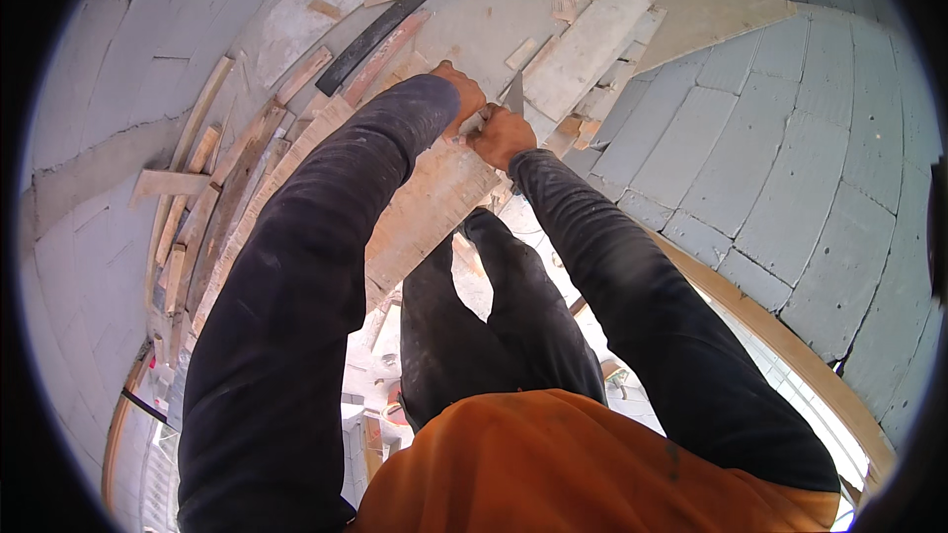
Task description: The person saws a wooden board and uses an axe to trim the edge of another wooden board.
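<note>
A wide, worn wooden board [434,202] slants beneath my forearms, in front of my legs. My left hand [462,97] is closed at its far end, with fingers curled down over the edge. Just to the right and nearer, my right hand [502,136] is a fist, almost touching the left. A thin grey pointed blade [514,95] stands up beside the right knuckles, and the tool's handle is hidden in the fist. Both hands' fingertips are mostly out of sight.
Long wooden strips [212,192] lie heaped along the left wall. Ahead are a black strip [370,44] and a pale plank [588,49] among scraps on the dusty floor. A grey block wall [780,148] rises on the right, with a wooden edge [780,336] below it.
</note>
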A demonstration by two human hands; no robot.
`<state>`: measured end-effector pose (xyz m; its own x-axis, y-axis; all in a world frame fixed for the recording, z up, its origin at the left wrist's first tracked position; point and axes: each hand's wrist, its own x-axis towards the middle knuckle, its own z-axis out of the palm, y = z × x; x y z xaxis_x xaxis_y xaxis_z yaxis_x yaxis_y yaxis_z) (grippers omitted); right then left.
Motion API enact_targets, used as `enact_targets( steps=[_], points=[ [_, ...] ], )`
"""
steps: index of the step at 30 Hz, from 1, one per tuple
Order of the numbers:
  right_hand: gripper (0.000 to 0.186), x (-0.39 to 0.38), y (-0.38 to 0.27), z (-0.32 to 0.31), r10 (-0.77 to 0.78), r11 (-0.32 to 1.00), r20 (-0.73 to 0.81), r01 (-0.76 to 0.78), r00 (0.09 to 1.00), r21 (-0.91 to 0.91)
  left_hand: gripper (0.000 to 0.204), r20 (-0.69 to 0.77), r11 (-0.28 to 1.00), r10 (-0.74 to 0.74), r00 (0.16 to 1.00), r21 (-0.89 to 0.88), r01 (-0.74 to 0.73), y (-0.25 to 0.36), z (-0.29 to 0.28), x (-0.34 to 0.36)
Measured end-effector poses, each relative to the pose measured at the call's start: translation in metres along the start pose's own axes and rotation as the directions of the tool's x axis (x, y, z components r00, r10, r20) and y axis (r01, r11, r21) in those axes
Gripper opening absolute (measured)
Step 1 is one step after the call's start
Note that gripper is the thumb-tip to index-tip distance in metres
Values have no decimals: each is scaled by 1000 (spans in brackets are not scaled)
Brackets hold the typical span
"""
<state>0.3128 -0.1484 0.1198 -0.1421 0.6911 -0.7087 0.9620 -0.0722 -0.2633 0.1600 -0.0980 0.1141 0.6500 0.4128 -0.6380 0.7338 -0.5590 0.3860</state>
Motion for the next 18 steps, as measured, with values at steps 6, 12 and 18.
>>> enact_targets(
  steps=[6,12,18],
  points=[
    [74,14,17,-3,-37,994,62,30,997,101,68,56,1000,26,998,-1,-26,-4,1,8],
    [74,26,42,2,-109,917,126,51,986,395,73,-790,900,-372,488,-435,-16,-51,64,-19],
    [55,41,14,-28,-171,881,195,62,966,469,66,-317,471,-716,622,-877,95,-70,132,-39]
  ],
)
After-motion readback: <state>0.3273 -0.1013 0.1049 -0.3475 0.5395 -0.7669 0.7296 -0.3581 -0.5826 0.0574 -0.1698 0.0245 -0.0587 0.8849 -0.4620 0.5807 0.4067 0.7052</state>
